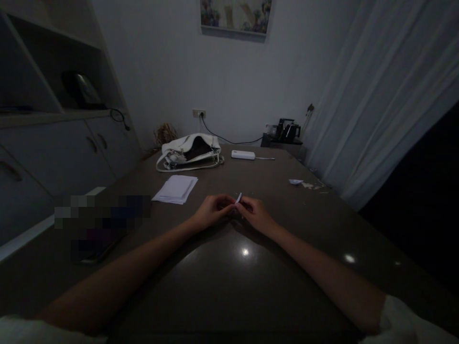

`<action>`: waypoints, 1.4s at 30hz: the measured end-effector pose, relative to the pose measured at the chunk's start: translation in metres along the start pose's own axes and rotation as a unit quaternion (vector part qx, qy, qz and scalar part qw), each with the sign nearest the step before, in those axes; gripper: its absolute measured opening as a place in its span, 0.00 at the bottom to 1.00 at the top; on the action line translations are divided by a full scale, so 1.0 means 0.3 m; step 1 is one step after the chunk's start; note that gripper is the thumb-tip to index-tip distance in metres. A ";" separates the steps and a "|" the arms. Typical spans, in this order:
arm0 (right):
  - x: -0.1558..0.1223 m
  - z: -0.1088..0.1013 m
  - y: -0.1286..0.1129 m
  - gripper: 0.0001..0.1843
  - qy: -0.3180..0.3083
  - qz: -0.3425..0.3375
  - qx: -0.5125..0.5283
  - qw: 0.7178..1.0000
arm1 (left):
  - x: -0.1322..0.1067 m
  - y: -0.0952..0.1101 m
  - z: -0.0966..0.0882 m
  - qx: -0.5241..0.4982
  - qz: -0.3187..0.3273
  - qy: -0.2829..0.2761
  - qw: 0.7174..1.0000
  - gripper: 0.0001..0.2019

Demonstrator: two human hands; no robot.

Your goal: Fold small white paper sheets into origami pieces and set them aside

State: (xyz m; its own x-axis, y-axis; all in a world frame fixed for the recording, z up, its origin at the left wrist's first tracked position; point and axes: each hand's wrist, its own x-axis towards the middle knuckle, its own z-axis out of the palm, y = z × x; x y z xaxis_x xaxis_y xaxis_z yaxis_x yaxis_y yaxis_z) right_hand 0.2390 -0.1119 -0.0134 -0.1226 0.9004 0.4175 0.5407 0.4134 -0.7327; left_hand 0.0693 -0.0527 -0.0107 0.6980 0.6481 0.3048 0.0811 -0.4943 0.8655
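Between my two hands, low over the middle of the dark table (222,282), is a small folded piece of white paper (238,197). My left hand (214,210) pinches it from the left with thumb and fingers. From the right, my right hand (255,213) grips the same paper, its fingertips meeting those of the left. Only a narrow upright strip of the paper shows; the fingers hide the rest. A stack of white paper sheets (175,189) lies to the left of my left hand.
Behind the sheets lies a white handbag (191,150). A white power bank (243,155) with a short cable is at the back. A small folded paper piece (296,181) and paper scraps (311,186) lie to the right. A blurred object sits at left.
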 end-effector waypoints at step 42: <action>-0.008 -0.001 -0.007 0.15 -0.011 -0.004 0.006 1.000 | -0.001 -0.015 0.000 -0.033 0.001 0.005 0.999 0.16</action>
State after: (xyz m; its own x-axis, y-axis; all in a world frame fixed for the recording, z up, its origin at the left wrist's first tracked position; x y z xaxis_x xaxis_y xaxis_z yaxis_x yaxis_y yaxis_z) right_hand 0.2385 -0.1150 -0.0126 -0.1448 0.8996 0.4121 0.5294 0.4223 -0.7358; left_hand 0.0687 -0.0508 -0.0147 0.6914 0.6528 0.3095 0.0330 -0.4565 0.8891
